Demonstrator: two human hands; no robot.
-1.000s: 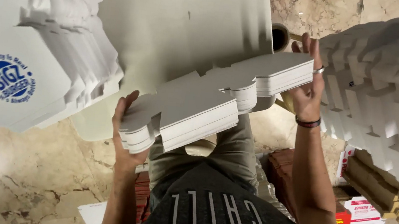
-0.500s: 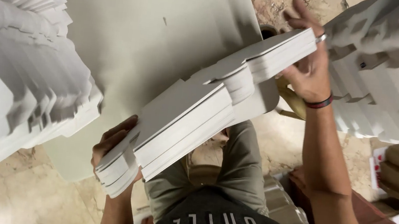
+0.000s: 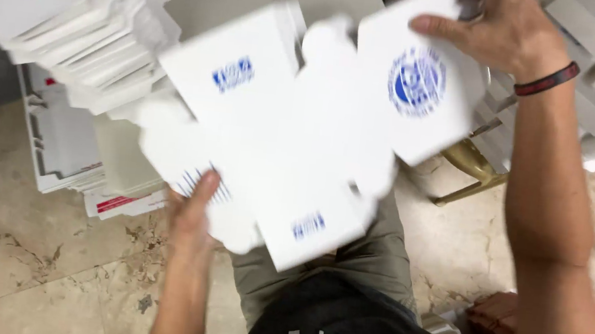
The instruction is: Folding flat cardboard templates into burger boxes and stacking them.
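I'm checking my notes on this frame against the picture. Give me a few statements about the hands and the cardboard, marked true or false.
1. Both hands hold the flat white box blank. True.
2. The right hand wears a dark wristband. True.
3. The blank is plain, with no print. False: it bears blue print.
4. The left hand grips the blank's far upper end. False: it holds the near lower edge.
5. The stack of white blanks lies at the upper left. True.

- Both hands hold a flat white carton blank [image 3: 293,137] with blue print; it is motion-blurred
- left hand [image 3: 195,215] grips its near lower edge; right hand [image 3: 507,30] its far upper corner
- stacks of white blanks [image 3: 89,31] on the left; marble floor [image 3: 19,255] below
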